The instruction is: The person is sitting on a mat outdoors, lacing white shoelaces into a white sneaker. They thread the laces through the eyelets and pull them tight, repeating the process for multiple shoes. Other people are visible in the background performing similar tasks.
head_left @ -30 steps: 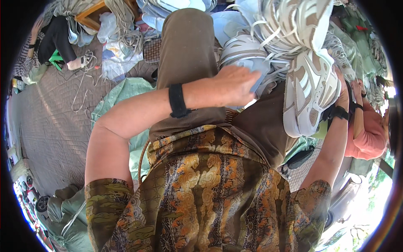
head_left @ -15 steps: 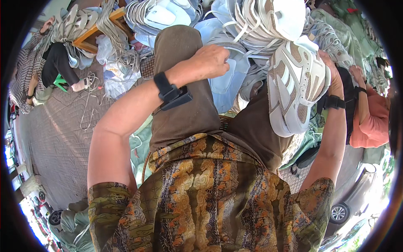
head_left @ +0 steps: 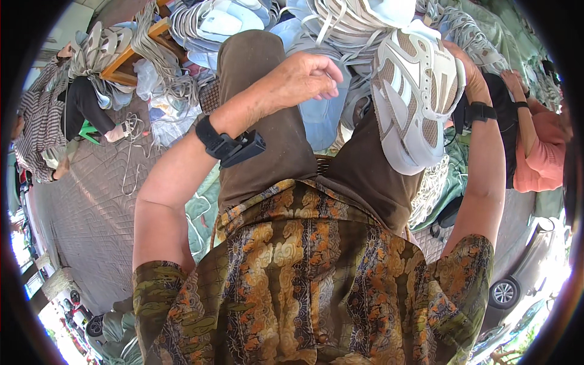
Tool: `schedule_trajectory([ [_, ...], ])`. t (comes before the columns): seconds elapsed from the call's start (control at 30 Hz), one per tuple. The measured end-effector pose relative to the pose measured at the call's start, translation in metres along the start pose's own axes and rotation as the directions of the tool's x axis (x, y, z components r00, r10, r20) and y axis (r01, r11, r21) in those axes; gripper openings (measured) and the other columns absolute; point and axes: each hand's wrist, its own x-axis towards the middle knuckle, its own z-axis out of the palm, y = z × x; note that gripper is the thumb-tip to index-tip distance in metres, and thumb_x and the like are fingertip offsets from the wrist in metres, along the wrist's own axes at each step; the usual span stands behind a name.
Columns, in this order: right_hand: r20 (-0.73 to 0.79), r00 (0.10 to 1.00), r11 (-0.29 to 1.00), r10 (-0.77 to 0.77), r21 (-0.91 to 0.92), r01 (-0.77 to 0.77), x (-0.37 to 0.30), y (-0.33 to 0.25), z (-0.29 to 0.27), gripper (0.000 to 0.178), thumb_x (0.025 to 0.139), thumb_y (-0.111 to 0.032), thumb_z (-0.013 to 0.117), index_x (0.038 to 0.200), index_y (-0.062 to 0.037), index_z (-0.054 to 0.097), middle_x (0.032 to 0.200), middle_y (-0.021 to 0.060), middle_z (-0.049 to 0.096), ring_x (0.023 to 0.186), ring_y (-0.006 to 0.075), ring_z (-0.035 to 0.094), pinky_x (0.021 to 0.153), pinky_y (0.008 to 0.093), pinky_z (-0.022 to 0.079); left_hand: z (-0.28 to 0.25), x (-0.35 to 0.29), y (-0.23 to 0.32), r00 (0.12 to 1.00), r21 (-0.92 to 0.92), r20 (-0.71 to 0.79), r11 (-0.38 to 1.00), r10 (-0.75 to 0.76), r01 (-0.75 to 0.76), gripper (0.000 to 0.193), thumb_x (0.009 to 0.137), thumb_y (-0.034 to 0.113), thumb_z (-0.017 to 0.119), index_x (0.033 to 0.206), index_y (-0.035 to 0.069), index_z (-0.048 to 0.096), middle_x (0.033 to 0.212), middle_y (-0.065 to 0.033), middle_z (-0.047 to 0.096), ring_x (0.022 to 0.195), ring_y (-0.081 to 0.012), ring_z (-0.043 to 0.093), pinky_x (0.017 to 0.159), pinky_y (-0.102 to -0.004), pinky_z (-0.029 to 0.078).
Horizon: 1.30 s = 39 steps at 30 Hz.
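My right hand (head_left: 467,68) grips the heel end of a white and grey sports shoe upper (head_left: 410,100) with beige mesh panels. The upper is tilted over my right knee, and its rounded toe points toward me. Most of the right fingers are behind it. My left hand (head_left: 304,79) hovers above my left thigh, its fingers loosely bent and somewhat apart, with nothing visible in them. Just beyond that hand lie pale blue, flat pieces of shoe uppers (head_left: 319,118). Close behind the held upper stands a stack of similar white uppers (head_left: 350,21) with laces.
Another stack of uppers (head_left: 219,24) is beyond my left knee, near a wooden frame (head_left: 128,64) hung with laces and a plastic bag (head_left: 173,115). One person (head_left: 45,125) sits at far left, another in an orange top (head_left: 538,158) at right. A car (head_left: 520,271) is parked behind on the right.
My left hand has turned and its closed fingers have loosened. The view has shifted a little, and the shoe upper stays in my right hand.
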Motion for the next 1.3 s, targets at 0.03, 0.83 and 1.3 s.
schedule_trajectory([
  [0.03, -0.003, 0.999, 0.997, 0.039, 0.073, -0.039, -0.002, 0.003, 0.000, 0.042, 0.079, -0.015, 0.067, 0.117, 0.0001, 0.060, 0.116, 0.0136, 0.062, 0.105, 0.0254, 0.057, 0.094, 0.0340, 0.045, 0.003, 0.000, -0.002, 1.000, -0.023, 0.011, 1.000, -0.012, 0.012, 0.021, 0.088, 0.012, 0.059, 0.104, -0.001, 0.063, 0.089, -0.0107, 0.069, 0.080, -0.0173, 0.066, 0.072, -0.0287, 0.053],
  [0.83, 0.105, 0.828, 0.418, 0.550, 0.824, -0.382, -0.055, 0.039, -0.003, 0.036, 0.096, -0.023, 0.052, 0.125, -0.0017, 0.056, 0.113, 0.0074, 0.065, 0.098, 0.0139, 0.062, 0.088, 0.0275, 0.050, 0.024, 0.009, -0.106, 0.900, 0.905, 0.425, 0.033, -0.094, -0.424, 0.013, 0.076, 0.016, 0.065, 0.086, 0.013, 0.073, 0.094, -0.0023, 0.068, 0.091, -0.0206, 0.065, 0.075, -0.0391, 0.046],
  [1.3, -0.009, 0.723, 0.425, 0.691, 0.814, -0.396, -0.033, 0.018, 0.018, 0.036, 0.095, -0.025, 0.055, 0.121, -0.0017, 0.059, 0.110, 0.0094, 0.064, 0.102, 0.0164, 0.061, 0.091, 0.0272, 0.047, 0.024, 0.012, -0.047, 0.969, 0.573, 0.155, 0.781, 0.194, -0.248, 0.028, 0.079, 0.009, 0.055, 0.104, 0.009, 0.067, 0.090, -0.0132, 0.068, 0.087, -0.0300, 0.066, 0.075, -0.0388, 0.051],
])
